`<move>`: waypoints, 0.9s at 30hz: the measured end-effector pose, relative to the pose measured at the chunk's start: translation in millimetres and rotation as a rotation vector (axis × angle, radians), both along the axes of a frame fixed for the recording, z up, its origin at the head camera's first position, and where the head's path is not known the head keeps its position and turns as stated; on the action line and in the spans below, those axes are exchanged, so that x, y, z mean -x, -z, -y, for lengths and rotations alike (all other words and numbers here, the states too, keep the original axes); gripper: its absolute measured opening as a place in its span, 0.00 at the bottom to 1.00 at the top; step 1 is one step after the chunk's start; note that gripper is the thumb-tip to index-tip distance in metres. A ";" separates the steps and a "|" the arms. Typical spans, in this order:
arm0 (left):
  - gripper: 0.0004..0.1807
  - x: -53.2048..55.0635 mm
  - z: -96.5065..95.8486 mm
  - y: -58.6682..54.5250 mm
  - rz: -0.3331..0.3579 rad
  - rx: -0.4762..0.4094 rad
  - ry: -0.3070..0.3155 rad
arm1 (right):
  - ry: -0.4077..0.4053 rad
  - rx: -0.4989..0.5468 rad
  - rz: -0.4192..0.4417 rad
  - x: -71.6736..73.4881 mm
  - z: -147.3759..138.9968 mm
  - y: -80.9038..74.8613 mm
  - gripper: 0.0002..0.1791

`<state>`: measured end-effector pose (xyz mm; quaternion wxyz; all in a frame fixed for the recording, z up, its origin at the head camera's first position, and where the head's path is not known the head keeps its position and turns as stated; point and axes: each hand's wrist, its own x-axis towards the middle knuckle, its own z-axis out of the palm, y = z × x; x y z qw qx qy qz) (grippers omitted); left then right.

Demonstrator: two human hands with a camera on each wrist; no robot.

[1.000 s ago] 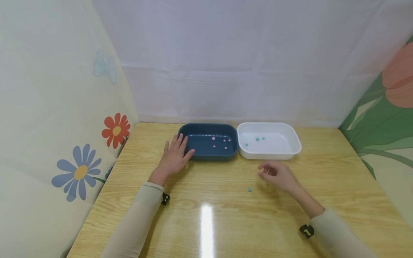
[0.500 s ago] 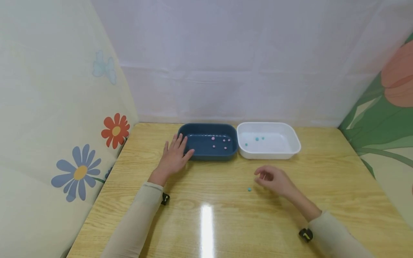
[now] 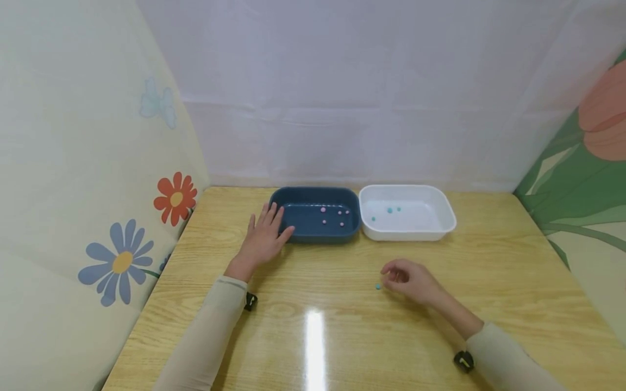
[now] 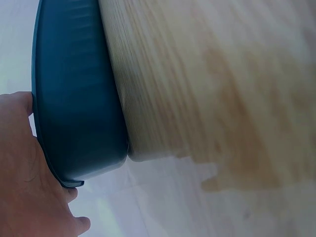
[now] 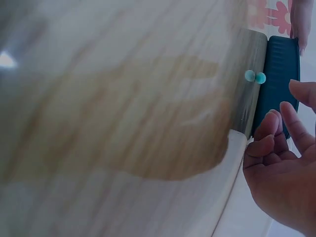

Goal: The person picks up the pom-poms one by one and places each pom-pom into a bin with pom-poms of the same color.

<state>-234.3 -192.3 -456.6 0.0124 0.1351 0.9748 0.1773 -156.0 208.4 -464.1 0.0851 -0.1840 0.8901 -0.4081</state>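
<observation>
Teal bead point(image 3: 378, 286): small and round, no long axis, bare on the tabletop point(image 3: 342, 326). My right hand point(image 3: 409, 279) hovers just beside it, fingers loosely curled, holding nothing.

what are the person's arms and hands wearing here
Both arms are covered by long, close-fitting sleeves in a pale beige, the left sleeve and the right sleeve. At each cuff sits a small black device, one on the left wrist, one on the right wrist. The left hand and right hand are bare, with no gloves.
</observation>
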 end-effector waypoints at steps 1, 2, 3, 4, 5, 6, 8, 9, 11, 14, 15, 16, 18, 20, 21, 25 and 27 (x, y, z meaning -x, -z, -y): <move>0.44 -0.1 -0.2 -0.3 0.001 0.000 -0.001 | -0.006 -0.004 0.006 -0.2 0.1 0.2 0.11; 0.44 -0.4 -0.4 -0.6 0.002 0.002 -0.001 | -0.014 -0.008 0.011 -0.7 0.5 0.2 0.12; 0.44 -0.5 -0.4 -0.8 0.004 0.002 -0.001 | -0.021 -0.013 0.011 -0.9 0.7 0.6 0.12; 0.45 -0.7 -0.4 -1.0 0.005 0.004 0.000 | -0.032 -0.015 0.011 -1.1 0.8 1.0 0.12; 0.45 -0.9 -0.5 -1.2 0.006 0.006 -0.001 | -0.039 -0.022 0.014 -1.3 0.8 1.6 0.13; 0.44 -1.0 -0.5 -1.3 0.006 0.007 -0.001 | -0.047 -0.024 0.016 -1.5 0.8 2.1 0.13; 0.44 -1.2 -0.6 -1.7 0.011 0.004 -0.002 | -0.063 -0.029 0.015 -1.8 0.7 2.7 0.13; 0.44 -1.1 -0.7 -1.8 0.011 0.002 -0.002 | -0.069 -0.034 0.012 -1.7 0.4 3.1 0.13; 0.44 -0.7 -0.9 -2.0 0.010 -0.001 -0.003 | -0.086 -0.042 0.006 -1.1 -0.3 3.5 0.14; 0.44 0.6 -1.3 -2.1 0.003 0.002 0.001 | -0.098 -0.070 -0.010 -0.4 -1.6 4.3 0.15; 0.44 1.0 -1.4 -2.1 0.004 0.003 0.001 | -0.104 -0.077 -0.017 -0.1 -2.2 4.7 0.16; 0.45 1.3 -1.5 -2.3 0.006 0.006 0.002 | -0.115 -0.079 -0.023 0.2 -2.6 5.0 0.16; 0.46 2.3 -1.2 -2.1 0.011 0.012 0.003 | -0.127 -0.087 -0.035 0.5 -2.7 5.6 0.17; 0.46 3.0 -0.8 -1.6 0.017 0.019 0.003 | -0.141 -0.095 -0.047 0.9 -2.5 6.2 0.16; 0.47 3.2 -0.6 -1.5 0.018 0.021 0.003 | -0.146 -0.101 -0.051 1.1 -2.3 6.4 0.16; 0.46 2.2 -0.4 -1.8 0.015 0.021 0.004 | -0.145 -0.129 -0.063 0.6 -0.3 7.9 0.16; 0.45 1.1 -0.6 -2.5 0.018 0.016 0.006 | -0.139 -0.135 -0.068 -0.5 0.8 8.4 0.16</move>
